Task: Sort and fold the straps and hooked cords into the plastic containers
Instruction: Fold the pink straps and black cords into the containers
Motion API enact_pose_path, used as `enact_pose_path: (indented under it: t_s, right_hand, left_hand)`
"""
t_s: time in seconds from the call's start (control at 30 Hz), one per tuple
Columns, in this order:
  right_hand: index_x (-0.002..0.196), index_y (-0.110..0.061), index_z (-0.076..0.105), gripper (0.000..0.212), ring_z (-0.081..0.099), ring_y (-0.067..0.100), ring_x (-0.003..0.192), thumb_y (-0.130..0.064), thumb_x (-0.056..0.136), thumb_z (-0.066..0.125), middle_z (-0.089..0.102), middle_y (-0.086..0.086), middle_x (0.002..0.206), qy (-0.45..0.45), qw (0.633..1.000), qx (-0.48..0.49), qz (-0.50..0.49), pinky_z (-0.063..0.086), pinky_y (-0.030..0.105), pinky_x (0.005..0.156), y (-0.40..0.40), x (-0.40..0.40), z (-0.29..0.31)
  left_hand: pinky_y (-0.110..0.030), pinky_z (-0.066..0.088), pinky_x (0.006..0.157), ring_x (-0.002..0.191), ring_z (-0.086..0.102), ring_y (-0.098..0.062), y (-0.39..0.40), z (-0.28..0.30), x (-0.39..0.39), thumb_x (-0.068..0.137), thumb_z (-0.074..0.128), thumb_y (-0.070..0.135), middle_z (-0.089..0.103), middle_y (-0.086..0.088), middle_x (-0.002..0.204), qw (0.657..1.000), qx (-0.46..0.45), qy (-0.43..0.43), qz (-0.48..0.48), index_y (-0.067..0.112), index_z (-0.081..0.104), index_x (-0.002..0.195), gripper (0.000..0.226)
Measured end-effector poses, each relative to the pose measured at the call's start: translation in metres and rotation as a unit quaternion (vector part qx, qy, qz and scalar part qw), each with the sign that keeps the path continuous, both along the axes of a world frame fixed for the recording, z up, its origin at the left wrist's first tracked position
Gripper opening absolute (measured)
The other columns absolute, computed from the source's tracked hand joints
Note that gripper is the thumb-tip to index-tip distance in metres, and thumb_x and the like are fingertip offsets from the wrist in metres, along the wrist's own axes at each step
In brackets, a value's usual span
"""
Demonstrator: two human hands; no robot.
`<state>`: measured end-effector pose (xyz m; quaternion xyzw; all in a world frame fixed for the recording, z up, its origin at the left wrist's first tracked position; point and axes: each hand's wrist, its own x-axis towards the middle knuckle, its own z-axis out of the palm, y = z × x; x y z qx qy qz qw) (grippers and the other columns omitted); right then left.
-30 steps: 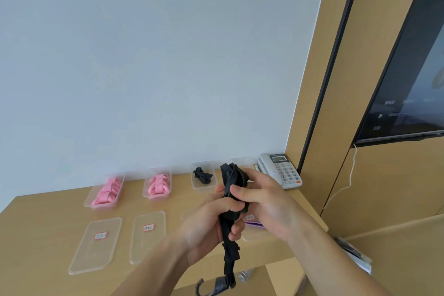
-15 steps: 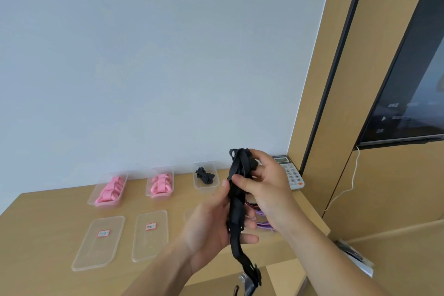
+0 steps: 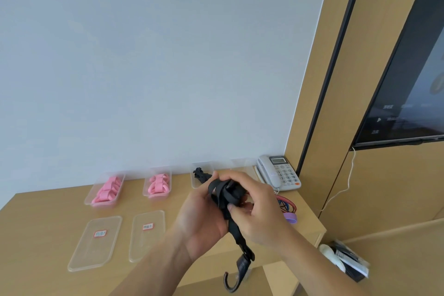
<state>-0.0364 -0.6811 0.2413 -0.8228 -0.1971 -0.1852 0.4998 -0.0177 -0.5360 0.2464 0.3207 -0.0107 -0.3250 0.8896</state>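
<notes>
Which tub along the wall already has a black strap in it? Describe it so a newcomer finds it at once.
Start at the white telephone at the wall end of the wooden desk. Going left along the wall, skip the empty clear tub beside it; the next tub is the one. It holds a small black bundle, while the two tubs farther left hold pink straps.

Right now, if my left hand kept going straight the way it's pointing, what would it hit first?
Probably the container holding black straps by the wall. The left hand, gripping the black hooked strap, points up and away toward it, though depth is unclear from this view.
</notes>
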Motion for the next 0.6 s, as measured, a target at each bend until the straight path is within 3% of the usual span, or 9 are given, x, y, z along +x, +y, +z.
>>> enact_pose_path:
  t_s: [0.07,0.17,0.23,0.3,0.37,0.47,0.53,0.6]
  right_hand:
    - [0.122,-0.024,0.063,0.052,0.061,0.015,0.117,0.001,0.077,0.065,0.066,-0.008,0.123,0.004,1.0,-0.007,0.028,0.054,0.043,0.092,-0.002,-0.002,-0.004]
    - [0.115,-0.019,0.072,0.029,0.04,0.008,0.143,-0.017,0.086,0.067,0.066,-0.014,0.131,0.002,0.998,0.003,0.06,0.036,0.032,0.115,-0.001,-0.005,-0.01]
    - [0.104,-0.017,0.078,0.022,0.043,0.006,0.142,-0.021,0.088,0.064,0.071,-0.012,0.125,0.027,0.996,0.073,0.053,0.037,0.032,0.114,0.001,-0.005,-0.01]
    - [0.098,-0.01,0.08,0.018,0.054,0.011,0.134,-0.013,0.087,0.066,0.074,-0.005,0.12,0.049,0.982,0.173,0.052,0.042,0.038,0.112,0.001,-0.007,-0.007]
    - [0.108,-0.012,0.077,0.027,0.061,0.014,0.126,-0.007,0.081,0.075,0.073,-0.002,0.122,0.069,0.969,0.236,0.04,0.046,0.043,0.109,0.002,-0.008,0.0]
    - [0.129,-0.022,0.065,0.064,0.056,0.004,0.129,-0.014,0.07,0.089,0.067,-0.008,0.131,0.154,0.955,0.252,0.009,0.048,0.033,0.108,0.001,-0.007,0.01]
    - [0.131,-0.023,0.064,0.057,0.057,0.007,0.129,-0.032,0.078,0.085,0.066,-0.004,0.133,0.247,0.939,0.233,0.046,0.047,0.034,0.108,-0.002,-0.005,0.018]
    - [0.122,-0.014,0.07,0.04,0.067,0.02,0.118,-0.042,0.095,0.063,0.072,0.006,0.122,0.307,0.924,0.211,0.084,0.051,0.04,0.103,-0.003,-0.004,0.025]
  left_hand:
    - [-0.051,0.05,0.1,0.108,0.069,-0.037,0.002,0.001,0.002,0.102,0.055,0.033,0.07,-0.019,0.113,1.0,-0.018,0.011,0.014,0.002,0.07,0.111,0.035]
    - [-0.054,0.049,0.106,0.11,0.069,-0.035,0.006,0.0,0.002,0.099,0.062,0.026,0.071,-0.021,0.114,1.0,0.002,0.002,0.023,0.001,0.074,0.108,0.028]
    - [-0.048,0.05,0.107,0.102,0.072,-0.031,0.007,0.001,0.0,0.093,0.067,0.021,0.072,-0.02,0.11,0.999,0.038,-0.018,0.022,0.003,0.076,0.106,0.024]
    - [-0.045,0.055,0.098,0.096,0.073,-0.028,0.006,0.004,-0.004,0.091,0.066,0.019,0.072,-0.018,0.108,0.998,0.044,-0.039,0.022,0.003,0.074,0.108,0.025]
    - [-0.044,0.059,0.091,0.1,0.072,-0.029,0.007,0.005,-0.004,0.092,0.064,0.016,0.071,-0.02,0.114,0.997,0.039,-0.059,0.024,0.0,0.07,0.116,0.029]
    - [-0.04,0.062,0.082,0.092,0.073,-0.029,0.009,0.007,-0.004,0.092,0.063,0.005,0.072,-0.021,0.105,0.995,0.037,-0.085,0.021,-0.006,0.066,0.113,0.025]
    - [-0.035,0.061,0.073,0.082,0.072,-0.027,0.01,0.01,-0.006,0.092,0.061,0.0,0.071,-0.019,0.092,0.989,0.07,-0.129,0.015,-0.007,0.064,0.107,0.017]
    - [-0.034,0.058,0.068,0.078,0.07,-0.027,0.011,0.011,-0.006,0.092,0.062,-0.004,0.068,-0.018,0.087,0.976,0.118,-0.181,-0.004,-0.009,0.061,0.109,0.018]
